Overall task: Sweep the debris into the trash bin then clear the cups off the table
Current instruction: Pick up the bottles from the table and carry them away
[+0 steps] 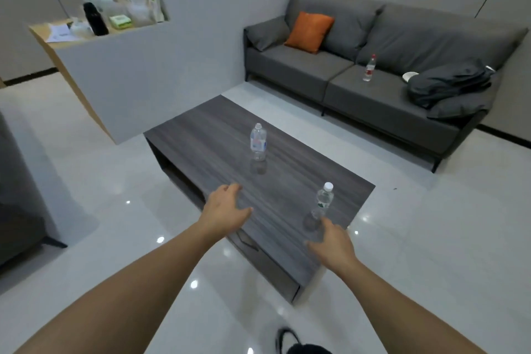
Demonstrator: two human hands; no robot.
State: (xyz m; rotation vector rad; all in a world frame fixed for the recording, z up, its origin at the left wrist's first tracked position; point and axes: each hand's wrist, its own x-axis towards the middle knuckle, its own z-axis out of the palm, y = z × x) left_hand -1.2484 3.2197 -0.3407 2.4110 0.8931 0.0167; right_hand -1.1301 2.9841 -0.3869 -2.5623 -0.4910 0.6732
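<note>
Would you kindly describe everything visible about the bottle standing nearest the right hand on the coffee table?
The white-capped bottle is clear plastic with a green-and-white label around its middle. It stands upright near the right end of the dark wood-grain coffee table, which shows a faint reflection at its base. Its contents cannot be judged. The right hand reaches toward it, fingers relaxed, just short of its base; nothing else touches it.

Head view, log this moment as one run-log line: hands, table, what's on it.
left hand open over table | right hand open near capped bottle | second bottle upright mid-table | no cups visible
</note>
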